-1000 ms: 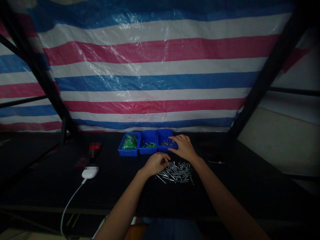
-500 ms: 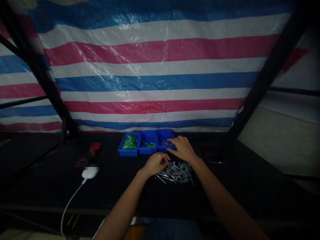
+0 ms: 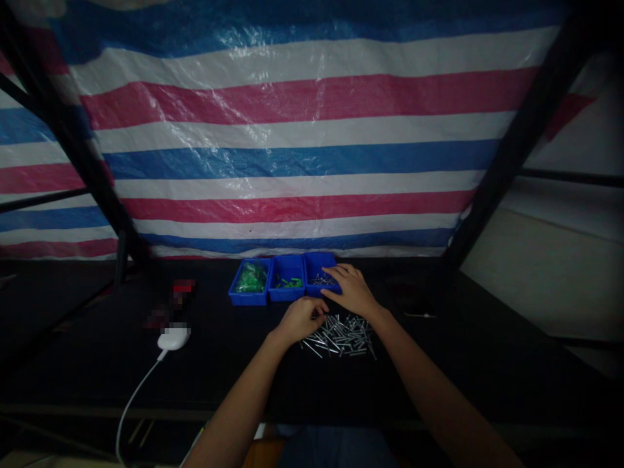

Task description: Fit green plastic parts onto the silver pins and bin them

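Note:
My right hand reaches over the right blue bin, fingers spread at its edge above small metal pieces. Nothing shows in that hand. My left hand is curled beside the left end of a pile of metal rods on the black table. Its fingertips are pinched together, and what they hold, if anything, is too small to make out. Green pieces lie in the middle blue bin. A clear bag with green contents fills the left blue bin.
On the left of the black table lie a white device with a cable and a blurred red object. A striped sheet hangs behind, between slanted black posts. A thin white item lies right.
The view has shifted slightly. My right hand has edged a little to the left and up over the right bin. My left hand looks nearly unchanged beside the rods.

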The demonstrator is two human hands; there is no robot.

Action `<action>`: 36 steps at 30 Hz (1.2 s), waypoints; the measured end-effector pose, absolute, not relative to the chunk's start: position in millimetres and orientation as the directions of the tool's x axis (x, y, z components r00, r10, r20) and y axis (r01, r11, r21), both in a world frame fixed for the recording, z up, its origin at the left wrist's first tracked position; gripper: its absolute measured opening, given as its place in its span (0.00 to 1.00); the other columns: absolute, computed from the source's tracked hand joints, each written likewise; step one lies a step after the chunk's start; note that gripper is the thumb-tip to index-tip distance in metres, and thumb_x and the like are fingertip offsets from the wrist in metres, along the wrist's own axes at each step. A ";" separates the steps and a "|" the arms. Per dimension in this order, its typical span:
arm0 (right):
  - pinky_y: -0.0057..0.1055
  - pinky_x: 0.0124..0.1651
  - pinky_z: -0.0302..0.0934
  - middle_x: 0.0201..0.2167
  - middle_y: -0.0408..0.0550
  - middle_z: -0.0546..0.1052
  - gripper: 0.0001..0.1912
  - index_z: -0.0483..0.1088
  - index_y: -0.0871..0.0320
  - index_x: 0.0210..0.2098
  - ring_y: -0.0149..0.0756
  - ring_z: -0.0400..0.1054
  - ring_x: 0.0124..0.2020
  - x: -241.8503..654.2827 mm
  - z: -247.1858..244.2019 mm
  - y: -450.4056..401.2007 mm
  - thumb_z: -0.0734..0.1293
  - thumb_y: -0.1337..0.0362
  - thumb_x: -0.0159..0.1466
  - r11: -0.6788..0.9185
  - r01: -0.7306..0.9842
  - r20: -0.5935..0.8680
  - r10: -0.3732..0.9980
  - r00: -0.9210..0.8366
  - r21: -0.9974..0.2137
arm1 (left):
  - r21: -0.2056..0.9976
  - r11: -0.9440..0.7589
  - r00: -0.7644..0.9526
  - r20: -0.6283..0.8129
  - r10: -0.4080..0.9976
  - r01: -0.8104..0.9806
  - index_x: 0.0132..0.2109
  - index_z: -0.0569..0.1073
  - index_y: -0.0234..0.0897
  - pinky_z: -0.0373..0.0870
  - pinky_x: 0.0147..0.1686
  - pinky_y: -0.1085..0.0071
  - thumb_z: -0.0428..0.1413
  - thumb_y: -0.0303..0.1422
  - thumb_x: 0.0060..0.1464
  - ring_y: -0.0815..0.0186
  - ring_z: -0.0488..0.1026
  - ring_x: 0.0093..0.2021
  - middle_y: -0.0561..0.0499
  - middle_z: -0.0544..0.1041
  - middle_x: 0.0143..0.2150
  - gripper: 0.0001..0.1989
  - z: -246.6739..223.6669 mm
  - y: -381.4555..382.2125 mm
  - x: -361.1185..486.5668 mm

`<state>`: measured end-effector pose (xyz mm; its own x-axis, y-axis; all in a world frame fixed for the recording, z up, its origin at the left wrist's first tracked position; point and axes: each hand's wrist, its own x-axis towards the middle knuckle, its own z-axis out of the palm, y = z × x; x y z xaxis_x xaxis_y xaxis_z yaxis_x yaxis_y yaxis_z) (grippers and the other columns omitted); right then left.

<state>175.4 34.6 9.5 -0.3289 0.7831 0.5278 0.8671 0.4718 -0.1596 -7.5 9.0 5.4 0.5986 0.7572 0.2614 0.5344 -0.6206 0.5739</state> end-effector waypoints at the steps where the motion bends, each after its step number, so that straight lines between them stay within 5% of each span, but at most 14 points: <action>1: 0.41 0.49 0.50 0.48 0.51 0.69 0.27 0.60 0.53 0.54 0.46 0.54 0.51 175.3 10.4 34.0 0.61 0.51 0.57 0.477 0.862 0.533 0.781 -0.324 -0.174 | 0.577 -0.617 0.596 0.260 0.759 0.534 0.36 0.72 0.37 0.63 0.32 0.75 0.53 0.27 0.46 0.68 0.69 0.32 0.52 0.73 0.31 0.08 5.5 8.7 -7.1; 13: 0.36 0.42 0.58 0.34 0.48 0.75 0.11 0.71 0.55 0.37 0.38 0.66 0.38 167.5 20.5 25.4 0.61 0.59 0.58 0.584 0.666 0.600 0.760 -0.248 -0.465 | 0.834 -0.470 0.357 0.362 0.861 0.287 0.38 0.70 0.32 0.63 0.24 0.77 0.53 0.34 0.50 0.72 0.68 0.24 0.50 0.72 0.31 0.10 0.5 22.2 -6.7; 24: 0.30 0.32 0.60 0.30 0.47 0.76 0.12 0.73 0.57 0.33 0.34 0.68 0.29 157.5 17.7 23.8 0.62 0.58 0.57 0.567 0.483 0.496 0.822 -0.279 -0.667 | 0.947 -0.315 0.257 0.322 0.911 -0.068 0.36 0.69 0.30 0.66 0.27 0.75 0.59 0.37 0.44 0.72 0.70 0.25 0.49 0.72 0.30 0.15 5.2 28.2 -7.2; 36: 0.28 0.29 0.60 0.23 0.45 0.72 0.14 0.70 0.59 0.29 0.31 0.65 0.25 165.7 19.0 30.9 0.63 0.54 0.56 0.498 0.282 0.471 0.867 -0.162 -0.820 | 0.960 -0.278 0.316 0.271 0.909 -0.025 0.37 0.72 0.29 0.63 0.27 0.76 0.59 0.38 0.43 0.71 0.68 0.26 0.50 0.72 0.27 0.16 9.8 24.1 -4.4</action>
